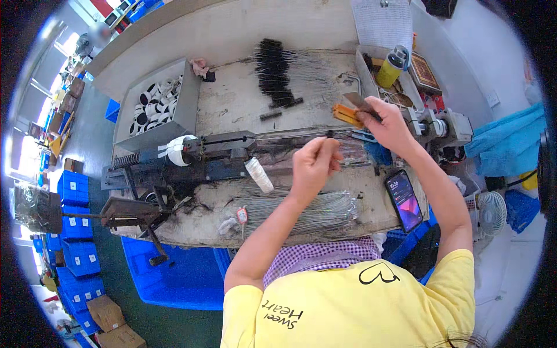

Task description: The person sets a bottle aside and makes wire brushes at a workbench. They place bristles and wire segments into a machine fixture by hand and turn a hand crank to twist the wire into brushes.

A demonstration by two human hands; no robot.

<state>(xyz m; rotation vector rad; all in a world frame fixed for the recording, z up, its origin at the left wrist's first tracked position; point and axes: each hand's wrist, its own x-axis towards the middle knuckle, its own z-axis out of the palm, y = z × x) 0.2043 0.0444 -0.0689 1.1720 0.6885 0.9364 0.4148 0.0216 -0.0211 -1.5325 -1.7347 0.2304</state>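
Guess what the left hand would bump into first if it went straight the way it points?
Probably the orange piece by the right hand: it shows just ahead of the left hand, up and to the right. Depth is hard to judge, so the hand might pass above or below instead.

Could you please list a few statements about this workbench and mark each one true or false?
1. The smartphone lies right of the wire bundle nearest the person. True.
2. The black-and-white rings are in a blue bin. False: the rings lie in a grey box.
3. The white spool lies left of the left hand. True.
4. The right hand is empty. False: it grips a flat brown piece.
5. Black bristle brushes lie beyond the left hand. True.
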